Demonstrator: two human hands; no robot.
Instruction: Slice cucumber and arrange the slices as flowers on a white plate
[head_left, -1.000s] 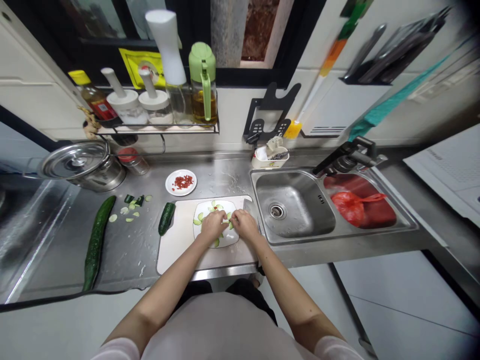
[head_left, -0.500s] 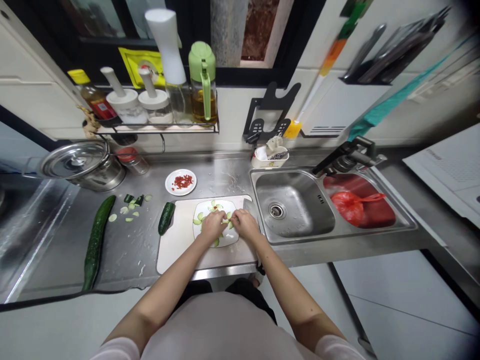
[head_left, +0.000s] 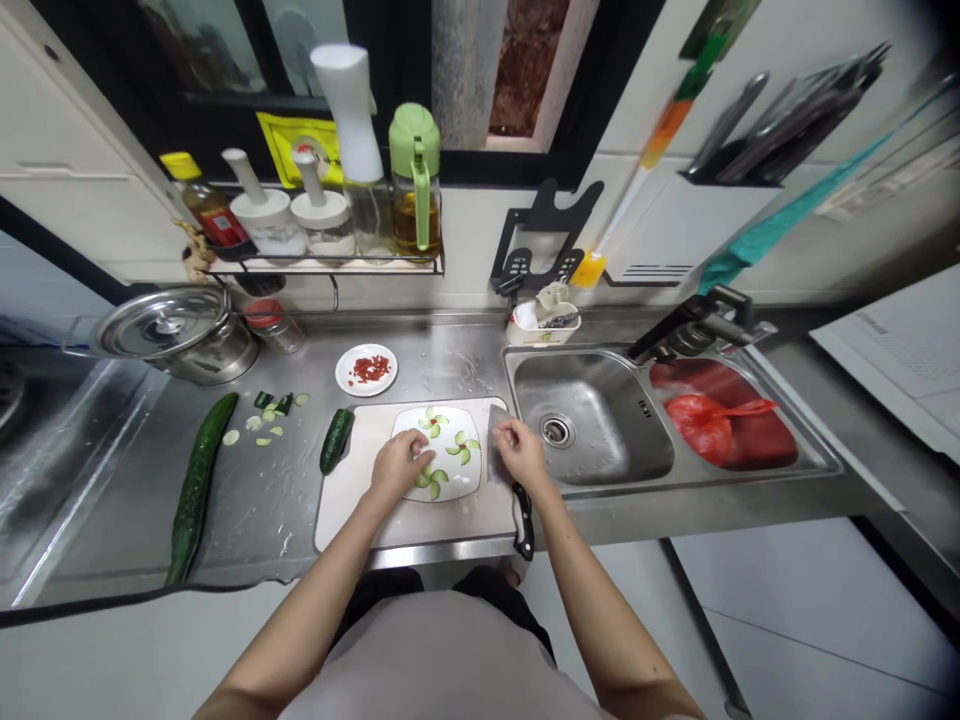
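A white squarish plate rests on a pale cutting board. Pinwheels of green cucumber slices with small red centres lie on it. Over the plate's left side is my left hand, its thumb and fingers apart with nothing visible between them. It partly covers the plate's left edge. My right hand is off the plate to the right, above the blade of a black-handled kitchen knife. Its fingers are curled together; anything in them is too small to make out. A cut cucumber piece lies at the board's left edge.
A small white dish of red bits stands behind the board. Leftward lie a long cucumber and scattered cucumber scraps. A lidded steel pot is at the back left. The double sink is on the right.
My hands were close together over the plate's slices. They have moved apart, left hand leftward and right hand off the plate to the right, uncovering the pinwheels and the knife.
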